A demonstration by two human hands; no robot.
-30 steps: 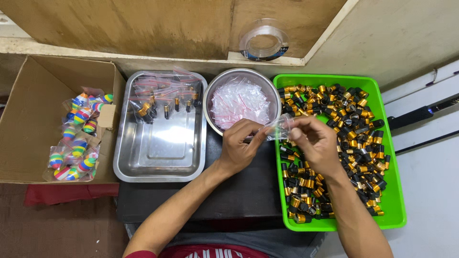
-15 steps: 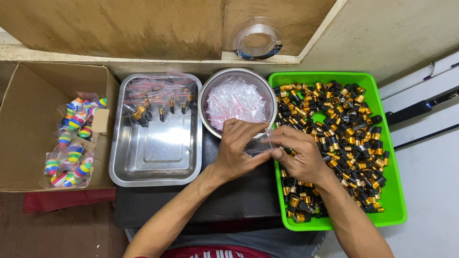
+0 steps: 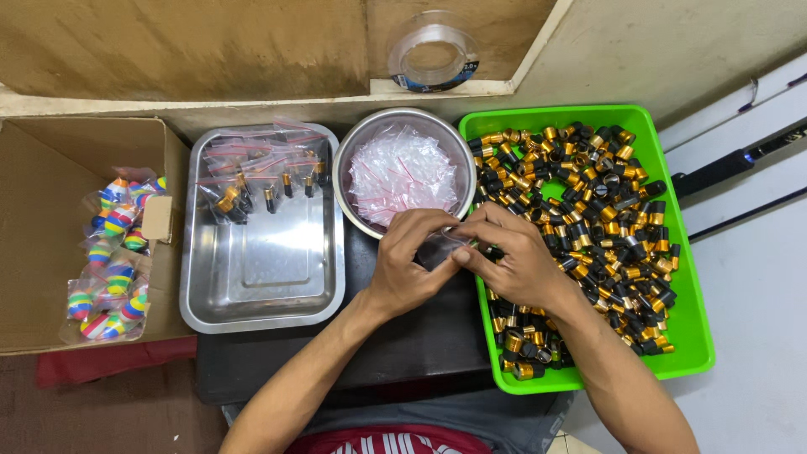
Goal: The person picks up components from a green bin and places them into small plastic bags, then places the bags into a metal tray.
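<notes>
My left hand (image 3: 409, 262) and my right hand (image 3: 513, 256) meet in front of me, fingertips pinched together on a small clear plastic bag (image 3: 444, 244). A small black and gold part seems to sit at my right fingertips, mostly hidden. Just above the hands stands a round metal bowl (image 3: 346, 160) full of small clear zip bags (image 3: 402, 172). To the right, a green tray (image 3: 689, 328) holds several black and gold cylindrical parts (image 3: 605, 227).
A rectangular metal tray (image 3: 261, 277) on the left holds several filled zip bags (image 3: 252, 181) along its far edge. A cardboard box (image 3: 34, 244) at far left contains bagged rainbow-striped pieces (image 3: 113, 252). A clear tape roll (image 3: 433, 55) lies on the wooden ledge. Black rods (image 3: 731, 168) lie at right.
Both hands have come closer together and slightly lower over the dark surface, working the small bag between the fingertips. The camera view shifted a little.
</notes>
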